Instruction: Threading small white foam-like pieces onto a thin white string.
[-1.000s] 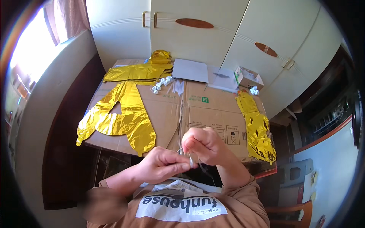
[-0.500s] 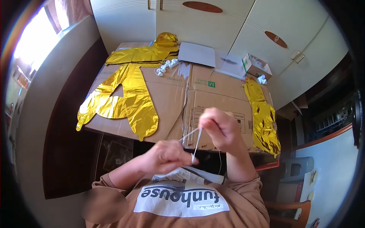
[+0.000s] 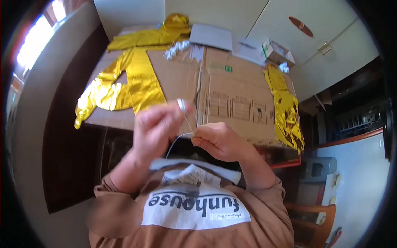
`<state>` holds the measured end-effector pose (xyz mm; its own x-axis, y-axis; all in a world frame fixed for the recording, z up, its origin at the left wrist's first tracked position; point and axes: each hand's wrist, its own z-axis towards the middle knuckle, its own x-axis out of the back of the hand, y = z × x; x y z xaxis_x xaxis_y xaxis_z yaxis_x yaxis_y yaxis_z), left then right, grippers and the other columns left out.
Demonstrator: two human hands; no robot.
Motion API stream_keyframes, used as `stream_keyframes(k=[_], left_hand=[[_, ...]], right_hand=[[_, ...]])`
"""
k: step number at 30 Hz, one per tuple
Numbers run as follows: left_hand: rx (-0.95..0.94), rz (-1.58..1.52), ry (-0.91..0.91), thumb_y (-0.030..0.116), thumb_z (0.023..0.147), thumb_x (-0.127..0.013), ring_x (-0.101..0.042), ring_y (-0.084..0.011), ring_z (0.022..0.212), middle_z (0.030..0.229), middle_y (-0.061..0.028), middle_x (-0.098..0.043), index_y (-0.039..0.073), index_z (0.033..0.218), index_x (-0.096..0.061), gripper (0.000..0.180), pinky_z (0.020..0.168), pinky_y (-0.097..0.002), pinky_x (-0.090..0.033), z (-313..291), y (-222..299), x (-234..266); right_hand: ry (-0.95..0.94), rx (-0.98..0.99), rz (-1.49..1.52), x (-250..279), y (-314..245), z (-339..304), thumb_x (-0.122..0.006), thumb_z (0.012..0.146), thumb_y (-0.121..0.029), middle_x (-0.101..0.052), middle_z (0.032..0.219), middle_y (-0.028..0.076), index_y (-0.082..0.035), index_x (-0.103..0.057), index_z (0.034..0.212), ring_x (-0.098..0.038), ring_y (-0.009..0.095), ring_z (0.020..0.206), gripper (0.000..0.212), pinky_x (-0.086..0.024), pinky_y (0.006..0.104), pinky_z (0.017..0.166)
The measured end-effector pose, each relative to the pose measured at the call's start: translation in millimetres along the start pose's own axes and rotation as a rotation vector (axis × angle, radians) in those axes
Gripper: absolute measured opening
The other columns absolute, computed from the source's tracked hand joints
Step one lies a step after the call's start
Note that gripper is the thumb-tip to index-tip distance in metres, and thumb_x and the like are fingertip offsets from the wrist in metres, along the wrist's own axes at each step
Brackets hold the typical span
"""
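A thin white string (image 3: 189,123) runs taut between my two hands above the table's near edge. My left hand (image 3: 155,126) is raised and smeared by motion, with white turns of the string around a fingertip. Lower and to the right, my right hand (image 3: 219,140) is closed in a pinch on the string. A loose length of it curves down toward my lap. Left of my hands lies a flat gold foil balloon (image 3: 140,78) shaped like a letter A, its lower right leg partly covered by my left hand.
Flattened cardboard (image 3: 235,84) covers the table. More gold foil balloons (image 3: 144,39) lie at the back left, and a crumpled one (image 3: 286,113) along the right edge. Small white rolls (image 3: 177,48), a pale board (image 3: 211,36) and a small open box (image 3: 279,53) sit at the back.
My left hand has risen from below the right hand to above it. My right hand has moved down and left. The view has tilted, so the table appears higher.
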<state>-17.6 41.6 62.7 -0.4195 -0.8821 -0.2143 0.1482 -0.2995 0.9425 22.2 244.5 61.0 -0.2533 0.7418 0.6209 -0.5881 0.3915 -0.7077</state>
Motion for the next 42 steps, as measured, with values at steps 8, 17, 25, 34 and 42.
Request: stream_keyframes(k=[8, 17, 25, 34, 42], left_hand=[[0.044, -0.222, -0.219, 0.009, 0.092, -0.059, -0.045, 0.0, 0.054, 0.067, 0.0027, -0.06, -0.002, 0.103, -0.068, 0.018, 0.048, -0.0173, -0.036, -11.8, -1.4, -7.3], [0.134, -0.662, -0.33, 0.007, 0.09, -0.06, -0.062, -0.0093, 0.085, 0.097, -0.0069, -0.069, -0.004, 0.1, -0.068, 0.015, 0.074, -0.0209, -0.048, -2.7, 4.7, -4.9], [0.199, -0.158, -0.342, 0.009, 0.091, -0.061, -0.054, -0.0024, 0.068, 0.08, 0.0003, -0.067, -0.003, 0.101, -0.068, 0.017, 0.061, -0.0175, -0.045, -9.9, 0.7, -8.0], [0.213, -0.246, -0.477, 0.007, 0.091, -0.06, -0.058, -0.0055, 0.074, 0.081, -0.0008, -0.067, -0.002, 0.098, -0.069, 0.015, 0.065, -0.0209, -0.048, -9.7, -2.9, -18.4], [0.137, 0.199, -0.423, 0.005, 0.089, -0.063, -0.059, -0.0045, 0.074, 0.084, -0.0024, -0.07, -0.003, 0.098, -0.069, 0.014, 0.066, -0.0213, -0.048, -15.5, -7.4, -14.0]], right_hand=[[0.102, -0.125, 0.159, 1.2, -1.9, -2.0, -0.06, 0.089, -0.011, -0.059, 0.071, 0.008, -0.004, -0.059, 0.084, -0.058, 0.016, 0.066, 0.008, -0.045, 0.0283, 0.06], [0.106, -0.052, 0.108, 0.2, 1.5, 13.1, -0.055, 0.095, -0.016, -0.056, 0.069, 0.005, -0.004, -0.055, 0.082, -0.054, 0.012, 0.065, 0.017, -0.043, 0.0287, 0.058], [0.246, -0.164, 0.172, 23.8, 1.1, 13.3, -0.057, 0.092, -0.01, -0.059, 0.072, 0.006, -0.003, -0.058, 0.082, -0.056, 0.015, 0.067, 0.012, -0.046, 0.0292, 0.061], [0.274, -0.13, 0.086, 29.9, -10.2, 8.8, -0.057, 0.091, -0.009, -0.06, 0.073, 0.005, -0.003, -0.057, 0.082, -0.054, 0.013, 0.062, 0.011, -0.043, 0.0281, 0.056], [0.351, -0.092, 0.207, 29.1, -18.1, 8.1, -0.057, 0.094, -0.016, -0.06, 0.076, 0.003, -0.002, -0.058, 0.081, -0.056, 0.012, 0.071, 0.019, -0.043, 0.0245, 0.064]])
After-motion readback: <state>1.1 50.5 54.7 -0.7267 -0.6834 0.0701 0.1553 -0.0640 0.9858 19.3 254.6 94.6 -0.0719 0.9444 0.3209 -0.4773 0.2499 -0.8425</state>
